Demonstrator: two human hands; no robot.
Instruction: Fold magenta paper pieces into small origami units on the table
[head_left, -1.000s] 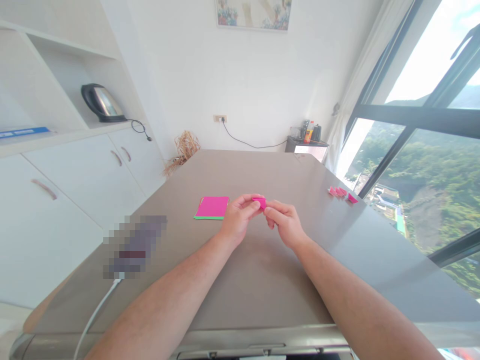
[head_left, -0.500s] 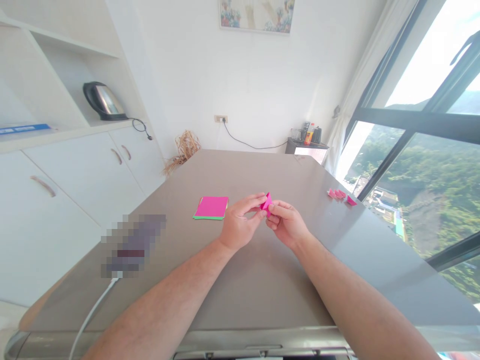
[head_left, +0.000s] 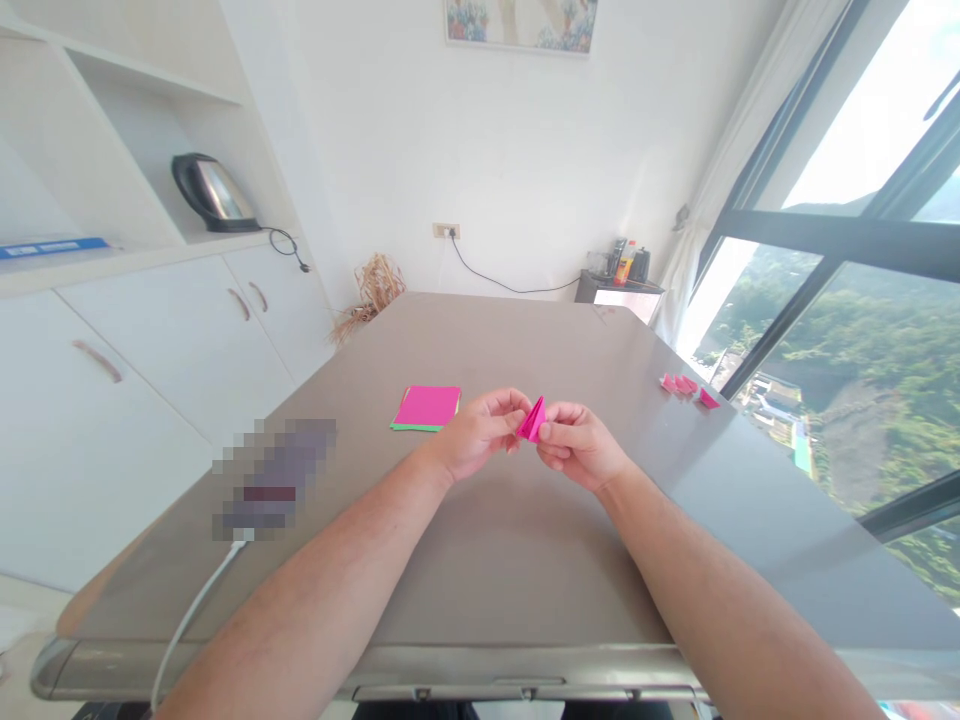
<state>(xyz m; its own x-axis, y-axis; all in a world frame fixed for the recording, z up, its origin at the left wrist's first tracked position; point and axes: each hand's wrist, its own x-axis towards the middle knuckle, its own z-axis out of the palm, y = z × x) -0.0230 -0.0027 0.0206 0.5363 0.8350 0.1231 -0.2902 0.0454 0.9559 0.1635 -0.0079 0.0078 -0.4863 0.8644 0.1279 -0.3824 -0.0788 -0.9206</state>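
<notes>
A small folded pink paper piece [head_left: 532, 420], triangular in shape, is held above the grey table [head_left: 480, 560] between both hands. My left hand [head_left: 480, 437] pinches its left side with thumb and fingertips. My right hand [head_left: 581, 445] pinches its right side, fingers curled. A stack of square paper sheets [head_left: 427, 407], pink on top with green beneath, lies flat on the table just left of my left hand.
Several folded pink paper pieces [head_left: 686, 387] lie near the table's right edge by the window. A blurred object [head_left: 270, 480] with a white cable [head_left: 187, 625] sits at the left front. White cabinets with a kettle [head_left: 212, 193] stand to the left.
The pink piece has changed from a flat small fold to an upright pointed triangle between my fingers. Both hands stay pinched on it in nearly the same place.
</notes>
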